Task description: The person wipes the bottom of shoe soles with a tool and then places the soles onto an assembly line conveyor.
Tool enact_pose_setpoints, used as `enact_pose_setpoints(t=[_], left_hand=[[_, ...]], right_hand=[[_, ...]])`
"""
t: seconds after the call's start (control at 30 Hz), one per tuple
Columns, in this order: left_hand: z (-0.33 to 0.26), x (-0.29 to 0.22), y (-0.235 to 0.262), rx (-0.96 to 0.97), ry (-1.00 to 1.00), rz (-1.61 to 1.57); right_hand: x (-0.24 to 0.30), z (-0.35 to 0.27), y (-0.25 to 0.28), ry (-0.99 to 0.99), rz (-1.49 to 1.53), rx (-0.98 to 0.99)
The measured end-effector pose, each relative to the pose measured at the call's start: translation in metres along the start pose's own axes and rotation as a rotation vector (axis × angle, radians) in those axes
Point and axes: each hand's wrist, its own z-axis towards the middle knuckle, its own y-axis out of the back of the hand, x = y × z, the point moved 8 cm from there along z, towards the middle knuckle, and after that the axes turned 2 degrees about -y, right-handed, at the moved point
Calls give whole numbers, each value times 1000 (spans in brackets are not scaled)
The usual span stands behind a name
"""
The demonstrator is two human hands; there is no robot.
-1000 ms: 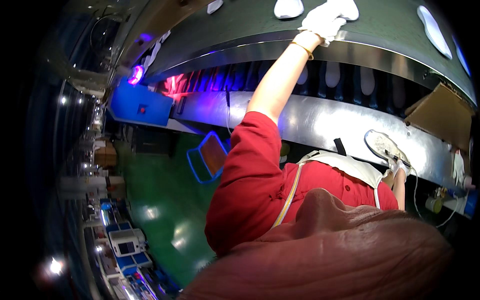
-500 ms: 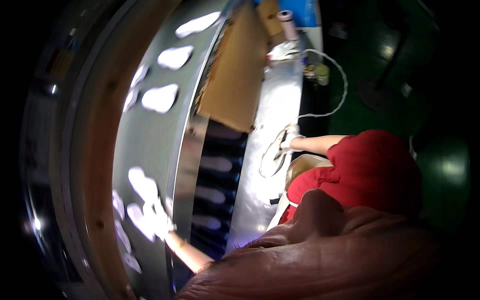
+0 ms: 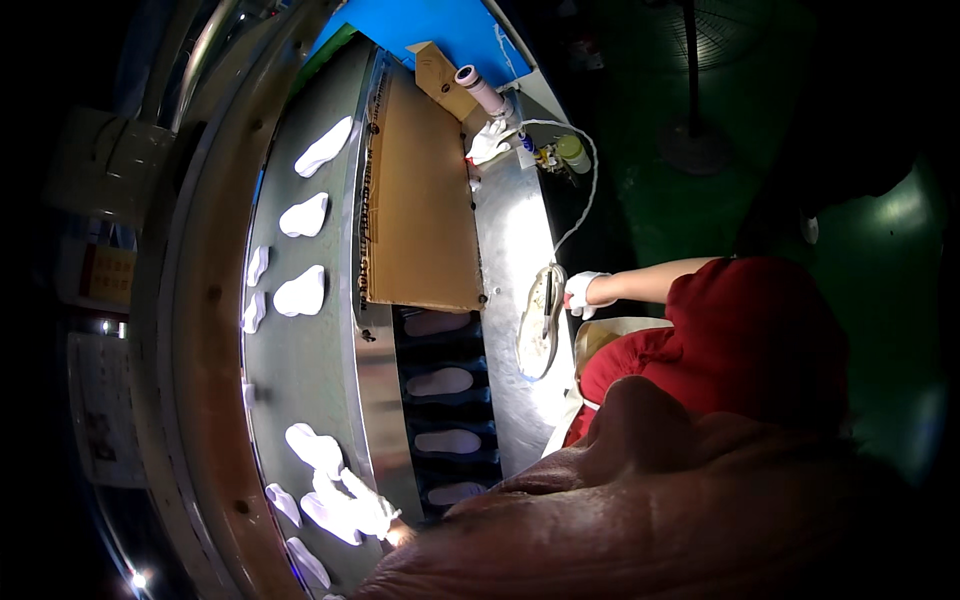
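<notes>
My left hand (image 3: 365, 508), in a white glove, is over a grey conveyor belt (image 3: 275, 380). Its fingers are apart and touch a pale shoe sole (image 3: 330, 518), close to a second sole (image 3: 314, 448). My right hand (image 3: 586, 294), also gloved in white, is at the edge of a steel bench (image 3: 510, 400). Its fingers look curled, with a bit of red at their tips; what they hold is hidden. Right beside it lies a larger off-white shoe sole (image 3: 537, 345) with a slim dark strip along its inside.
More pale soles (image 3: 300, 290) lie along the belt. Several soles sit in a dark rack (image 3: 440, 412) between belt and bench. A cardboard box (image 3: 425, 200) stands farther up. Beyond it are a loose white glove (image 3: 490, 143), a pink bottle (image 3: 483, 92) and a white cord (image 3: 596, 160).
The view has shifted. My right hand, earlier over the dark-striped sole, is now beside it. My left hand stays at the same pair of pale soles, its fingers nearer the belt's soles.
</notes>
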Motion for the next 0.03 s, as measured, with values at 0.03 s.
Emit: enact_pose_setpoints(t=[0.03], left_hand=[[-2,34,-7,22,-28,-69]], right_hand=[[-14,-29,25,13,-81,-5]])
